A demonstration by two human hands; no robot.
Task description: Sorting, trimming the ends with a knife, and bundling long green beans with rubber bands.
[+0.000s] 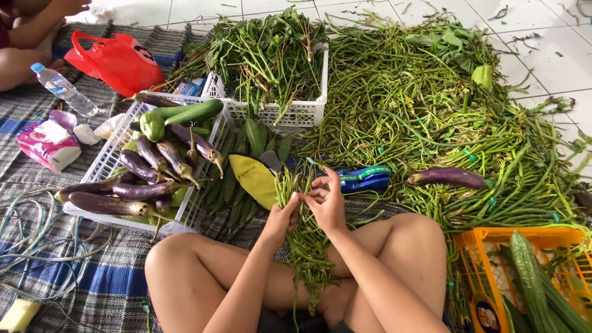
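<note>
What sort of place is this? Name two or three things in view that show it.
Probably a home or market floor used for sorting vegetables: a huge pile of long beans on white floor tiles, a white crate of eggplants, and both hands bundling beans.

Bright, even daylight; soft shadows, sharp focus throughout.

Both hands (305,213) together, fingers curled.

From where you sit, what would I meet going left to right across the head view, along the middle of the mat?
Tissue pack → eggplant crate → yellow leaf → left hand → right hand → blue tape tool → lone eggplant → orange crate.
</note>
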